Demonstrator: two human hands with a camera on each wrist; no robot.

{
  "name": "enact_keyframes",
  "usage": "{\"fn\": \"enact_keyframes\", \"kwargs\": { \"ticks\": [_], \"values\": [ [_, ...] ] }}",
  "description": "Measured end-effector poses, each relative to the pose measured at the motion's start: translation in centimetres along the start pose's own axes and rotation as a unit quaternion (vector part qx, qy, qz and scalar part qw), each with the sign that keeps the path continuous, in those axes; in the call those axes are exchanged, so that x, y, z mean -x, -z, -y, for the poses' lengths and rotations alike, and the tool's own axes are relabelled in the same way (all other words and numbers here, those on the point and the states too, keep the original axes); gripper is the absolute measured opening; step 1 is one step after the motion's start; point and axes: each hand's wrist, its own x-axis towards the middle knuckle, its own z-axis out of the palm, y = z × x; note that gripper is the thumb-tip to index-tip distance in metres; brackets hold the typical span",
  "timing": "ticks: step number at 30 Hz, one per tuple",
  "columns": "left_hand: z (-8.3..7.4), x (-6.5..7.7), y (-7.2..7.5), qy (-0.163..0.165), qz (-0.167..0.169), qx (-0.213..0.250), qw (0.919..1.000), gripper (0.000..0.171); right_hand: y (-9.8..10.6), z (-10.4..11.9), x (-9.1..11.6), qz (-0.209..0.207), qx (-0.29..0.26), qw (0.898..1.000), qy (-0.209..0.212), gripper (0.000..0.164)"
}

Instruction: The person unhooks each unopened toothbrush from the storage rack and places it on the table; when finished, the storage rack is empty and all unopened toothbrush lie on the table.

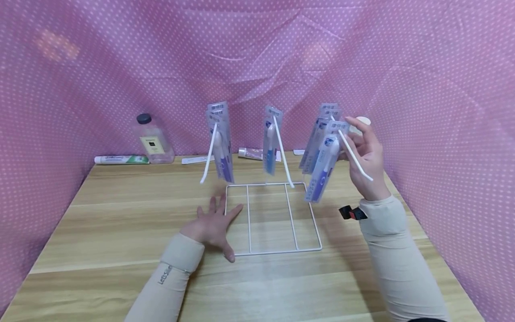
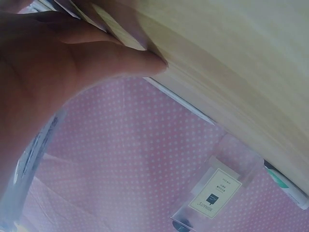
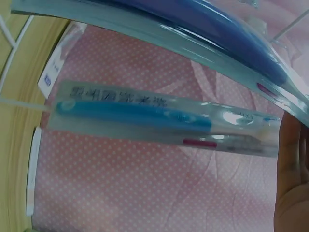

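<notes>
One wooden surface; white wire rack on it, between left and right edges. Rack looks light, stiff, probably tippy, so brace the base. Left hand lies spread, fingers fanned, over the base's left edge, thumb at its near left corner. Right hand pinches the top of the front purple pack, which is on the right hook; contact partly hidden. More packs hang behind it. Should be light, slick, springy plastic: take the header by its side edges, don't crush the blister, hook hole could tear. Writing: left sleeve says roughly "Lets Sli", end unclear. Bottle near the surface's far left corner: cream label, looks like "BOIHAUTS", not certain. Pack headers: Chinese characters, too small. Blue pack, middle hook: character row, blurred.
</notes>
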Motion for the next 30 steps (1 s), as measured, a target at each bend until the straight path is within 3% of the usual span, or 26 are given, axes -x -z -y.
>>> {"fn": "enact_keyframes", "kwargs": {
  "ticks": [11, 20, 30],
  "values": [
    [0.1, 0.0, -0.2, 0.002, 0.008, 0.007, 0.9999, 0.153, 1.2, 0.4, 2.0, 0.053, 0.022, 0.998, 0.024, 0.056],
    [0.0, -0.3, -0.2, -0.005, 0.011, 0.013, 0.9998, 0.152, 2.4, 0.7, 4.0, 0.059, -0.048, 0.995, 0.066, 0.057],
    [0.4, -0.3, -0.3, -0.005, 0.007, 0.023, 0.9997, 0.157, 2.5, 1.4, 4.4, 0.068, -0.063, 0.995, 0.044, 0.055]
  ]
}}
